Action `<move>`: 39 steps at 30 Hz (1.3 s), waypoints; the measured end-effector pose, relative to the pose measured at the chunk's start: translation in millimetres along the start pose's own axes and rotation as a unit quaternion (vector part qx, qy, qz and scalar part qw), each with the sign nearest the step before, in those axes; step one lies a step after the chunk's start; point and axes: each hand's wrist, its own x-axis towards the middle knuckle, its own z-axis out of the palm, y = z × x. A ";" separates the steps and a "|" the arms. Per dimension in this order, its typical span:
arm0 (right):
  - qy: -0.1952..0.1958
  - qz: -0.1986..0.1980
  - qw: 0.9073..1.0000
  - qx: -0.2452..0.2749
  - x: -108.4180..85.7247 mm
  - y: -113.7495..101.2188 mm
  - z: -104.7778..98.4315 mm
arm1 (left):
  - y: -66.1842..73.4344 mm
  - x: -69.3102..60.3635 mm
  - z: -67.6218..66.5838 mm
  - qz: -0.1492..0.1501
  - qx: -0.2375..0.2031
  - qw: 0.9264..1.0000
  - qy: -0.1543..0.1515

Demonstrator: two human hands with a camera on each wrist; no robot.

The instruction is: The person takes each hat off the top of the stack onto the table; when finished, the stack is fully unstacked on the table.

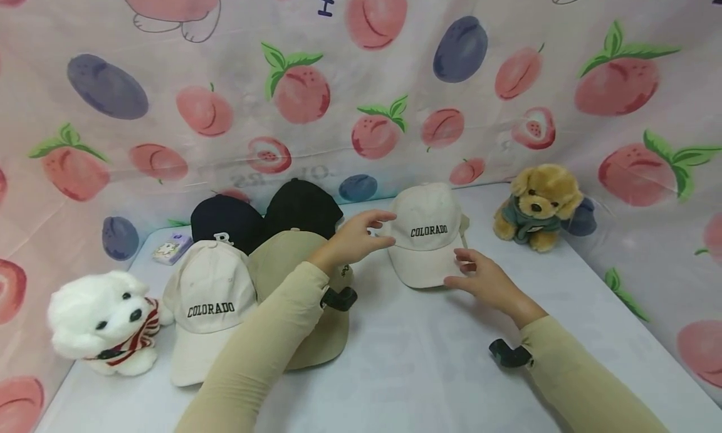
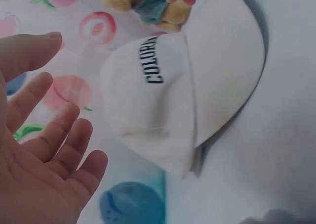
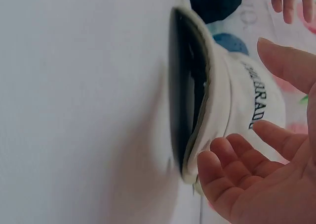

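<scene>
A cream baseball cap (image 1: 427, 257) lettered COLORADO rests on the white table, brim toward me. My left hand (image 1: 356, 237) is raised at its left side, fingers spread and slightly bent. The left wrist view shows a gap between that hand (image 2: 52, 159) and the cap (image 2: 148, 98). By the right edge of the brim is my right hand (image 1: 489, 284), thumb and fingers apart. In the right wrist view its fingers (image 3: 232, 169) lie close in front of the cap (image 3: 222, 100); I cannot tell whether they touch it. Neither hand holds anything.
Left of centre sit a second cream COLORADO cap (image 1: 209, 289), an olive cap (image 1: 282, 257), a black cap (image 1: 301, 206) and a navy cap (image 1: 222, 223). A white plush dog (image 1: 93, 314), a small purple box (image 1: 172, 249) and a brown plush dog (image 1: 536, 213) stand around them.
</scene>
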 end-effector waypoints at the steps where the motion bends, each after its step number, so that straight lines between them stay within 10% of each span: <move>1: 0.000 0.003 1.000 -0.001 1.2 0.8 -0.7 | -1.8 3.3 2.9 -0.006 -0.004 1.000 0.001; 20: -0.004 0.044 0.999 -0.009 21.5 11.7 -6.2 | -27.9 45.2 46.5 -0.090 -0.081 0.991 0.064; 39: -0.017 0.062 0.998 0.001 30.4 17.5 -9.5 | -43.7 53.8 66.3 -0.104 -0.131 0.984 0.059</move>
